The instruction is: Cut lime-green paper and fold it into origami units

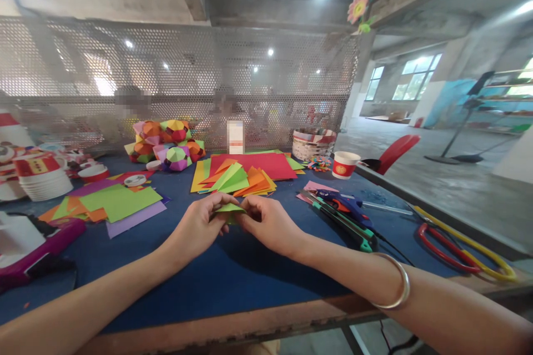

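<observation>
A small folded piece of green paper (pixel 230 208) is held just above the blue table (pixel 200 283). My left hand (pixel 204 222) pinches its left side, and my right hand (pixel 268 224) pinches the right side. Just beyond my fingers lie folded green and orange papers (pixel 234 177), resting on a red sheet (pixel 266 165) with yellow sheets under it. Green, orange and purple sheets (pixel 125 202) are spread to the left. A cluster of folded paper balls (pixel 172 147) stands at the back left.
On the right are a green-handled cutter (pixel 341 222), a blue glue gun (pixel 347 205), red and yellow scissors (pixel 462 249) and a paper cup (pixel 345 165). A woven basket (pixel 313 144) stands behind. Stacked cups (pixel 41 177) and a purple tool (pixel 45 249) are left.
</observation>
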Demonstrator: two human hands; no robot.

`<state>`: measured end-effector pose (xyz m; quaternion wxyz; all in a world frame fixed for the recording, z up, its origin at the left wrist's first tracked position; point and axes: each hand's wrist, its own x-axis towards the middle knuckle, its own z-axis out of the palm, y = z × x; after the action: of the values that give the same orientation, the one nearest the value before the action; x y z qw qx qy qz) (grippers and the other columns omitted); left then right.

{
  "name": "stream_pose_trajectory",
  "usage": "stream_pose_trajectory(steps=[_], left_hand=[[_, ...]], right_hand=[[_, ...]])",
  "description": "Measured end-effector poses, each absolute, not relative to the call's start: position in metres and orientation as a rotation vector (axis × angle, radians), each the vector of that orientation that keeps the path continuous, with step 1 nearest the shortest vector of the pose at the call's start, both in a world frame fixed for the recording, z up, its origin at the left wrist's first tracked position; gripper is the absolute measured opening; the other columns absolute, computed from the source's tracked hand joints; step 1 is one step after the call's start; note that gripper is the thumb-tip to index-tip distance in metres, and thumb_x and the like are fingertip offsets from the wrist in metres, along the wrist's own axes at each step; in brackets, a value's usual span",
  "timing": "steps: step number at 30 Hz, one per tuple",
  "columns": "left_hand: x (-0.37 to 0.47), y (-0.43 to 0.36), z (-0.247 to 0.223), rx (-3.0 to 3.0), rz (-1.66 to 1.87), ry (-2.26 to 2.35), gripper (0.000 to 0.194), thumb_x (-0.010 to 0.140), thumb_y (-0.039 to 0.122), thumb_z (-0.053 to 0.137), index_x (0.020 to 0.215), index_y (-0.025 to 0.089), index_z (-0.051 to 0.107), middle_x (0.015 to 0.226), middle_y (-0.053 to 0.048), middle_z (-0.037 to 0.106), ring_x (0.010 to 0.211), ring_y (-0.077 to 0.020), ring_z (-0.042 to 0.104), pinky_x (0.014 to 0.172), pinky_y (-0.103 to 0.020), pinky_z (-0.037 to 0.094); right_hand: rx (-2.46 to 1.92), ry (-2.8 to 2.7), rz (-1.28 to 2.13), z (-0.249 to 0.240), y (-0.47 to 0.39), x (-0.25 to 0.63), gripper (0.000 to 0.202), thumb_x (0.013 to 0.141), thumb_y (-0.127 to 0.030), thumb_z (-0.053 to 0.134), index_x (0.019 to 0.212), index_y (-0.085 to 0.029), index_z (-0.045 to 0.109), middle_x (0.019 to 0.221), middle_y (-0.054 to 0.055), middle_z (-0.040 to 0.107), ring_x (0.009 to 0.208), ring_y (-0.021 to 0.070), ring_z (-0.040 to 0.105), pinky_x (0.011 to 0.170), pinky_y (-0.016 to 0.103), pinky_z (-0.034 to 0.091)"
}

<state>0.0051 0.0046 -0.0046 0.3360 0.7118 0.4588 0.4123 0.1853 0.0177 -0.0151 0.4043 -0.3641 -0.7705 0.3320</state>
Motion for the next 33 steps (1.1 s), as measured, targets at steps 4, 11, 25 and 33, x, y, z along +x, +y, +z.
stream_pose_trajectory(steps=[4,11,25,33], left_hand=[[0.005,0.006,-0.007,1.914,0.948,1.250,0.016,0.080,0.029,0.050,0.082,0.019,0.063,0.057,0.004,0.054,0.051,-0.0130,0.049,0.051,-0.024,0.037],[0.002,0.006,-0.011,1.987,0.966,1.266,0.018,0.070,0.016,0.045,0.075,0.019,0.062,0.069,0.001,0.057,0.066,-0.0155,0.049,0.059,-0.024,0.036],[-0.004,0.012,0.005,2.110,0.825,1.505,0.017,0.067,0.020,0.046,0.052,0.023,0.054,0.045,0.003,0.046,0.045,-0.0155,0.041,0.051,-0.027,0.026],[-0.009,0.016,0.006,2.116,0.721,1.582,0.024,0.071,0.027,0.051,0.049,0.022,0.059,0.044,0.001,0.051,0.044,-0.0154,0.044,0.049,-0.026,0.028]], right_hand=[[-0.920,-1.964,0.758,-0.015,0.016,0.186,0.015,0.084,-0.020,0.062,0.071,-0.020,0.055,0.060,-0.005,0.056,0.056,0.0103,0.049,0.056,0.023,0.036],[-0.949,-1.942,0.940,-0.012,0.012,0.183,0.017,0.085,-0.014,0.060,0.072,-0.021,0.051,0.056,-0.006,0.057,0.053,0.0113,0.053,0.058,0.023,0.039],[-0.919,-1.916,0.923,-0.018,0.028,0.189,0.015,0.086,-0.019,0.061,0.075,-0.021,0.051,0.056,-0.006,0.055,0.052,0.0110,0.050,0.058,0.024,0.039],[-0.931,-1.947,0.900,-0.017,0.030,0.191,0.014,0.089,-0.020,0.057,0.076,-0.021,0.051,0.057,-0.006,0.055,0.053,0.0114,0.051,0.058,0.025,0.038]])
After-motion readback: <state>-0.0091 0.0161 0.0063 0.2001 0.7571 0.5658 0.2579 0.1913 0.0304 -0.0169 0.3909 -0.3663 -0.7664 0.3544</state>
